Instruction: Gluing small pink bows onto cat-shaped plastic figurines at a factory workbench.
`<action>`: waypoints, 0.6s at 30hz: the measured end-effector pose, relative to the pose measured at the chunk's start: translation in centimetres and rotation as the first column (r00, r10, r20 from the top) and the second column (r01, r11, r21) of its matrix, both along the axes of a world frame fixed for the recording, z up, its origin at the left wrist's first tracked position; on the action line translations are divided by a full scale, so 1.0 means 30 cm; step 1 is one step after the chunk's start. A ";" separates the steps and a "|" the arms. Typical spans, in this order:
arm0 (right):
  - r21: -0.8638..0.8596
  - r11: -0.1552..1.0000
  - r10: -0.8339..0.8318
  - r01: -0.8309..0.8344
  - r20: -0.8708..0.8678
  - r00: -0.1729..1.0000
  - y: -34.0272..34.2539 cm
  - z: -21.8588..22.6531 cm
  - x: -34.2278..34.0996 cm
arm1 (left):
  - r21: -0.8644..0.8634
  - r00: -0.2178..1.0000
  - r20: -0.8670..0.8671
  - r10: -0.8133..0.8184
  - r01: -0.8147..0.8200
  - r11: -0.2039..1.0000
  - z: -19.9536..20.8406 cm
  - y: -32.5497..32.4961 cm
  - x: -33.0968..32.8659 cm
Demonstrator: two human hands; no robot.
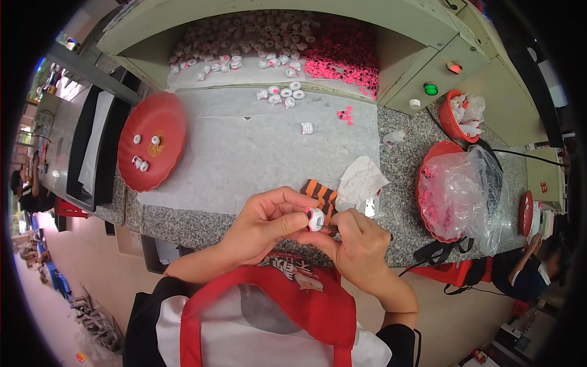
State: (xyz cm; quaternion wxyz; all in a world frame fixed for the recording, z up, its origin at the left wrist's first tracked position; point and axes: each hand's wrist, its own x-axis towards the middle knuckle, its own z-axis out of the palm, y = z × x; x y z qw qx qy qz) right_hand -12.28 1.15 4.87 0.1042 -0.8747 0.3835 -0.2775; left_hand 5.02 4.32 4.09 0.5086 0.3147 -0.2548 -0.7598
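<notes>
In front of my chest, my left hand (269, 219) pinches a small rounded white plastic part (315, 219) with pink and black on its left side. Fingers closed, my right hand (359, 240) is right beside it. They grip a thin dark tool (332, 230), mostly hidden by the hand, whose tip end meets the white part. Just beyond the hands lies an orange-and-black striped cloth (320, 194), and next to it a crumpled white cloth (362, 180). Further off, a single white part (307, 128) sits on the pale work sheet (232, 153).
A red scalloped plate (168, 122) at left bears several white parts. On the far shelf are heaps of white parts (244, 37) and pink pieces (342, 58). At right stand a red basket (451, 122) and a red tray (423, 211) with plastic bags. Another person (538, 269) sits far right.
</notes>
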 end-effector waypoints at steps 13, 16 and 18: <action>0.032 0.999 -0.012 0.008 0.109 0.994 -0.005 0.003 0.011 | 0.050 0.999 0.001 -0.051 0.051 0.997 0.005 0.003 0.005; -0.022 1.000 0.014 -0.013 0.066 0.998 0.003 -0.015 0.005 | 0.062 0.999 0.019 -0.047 0.046 0.997 0.007 0.000 0.003; -0.061 0.998 0.015 -0.014 0.015 1.000 0.005 -0.010 -0.004 | 0.080 0.999 0.018 -0.044 0.043 0.996 0.014 -0.003 -0.004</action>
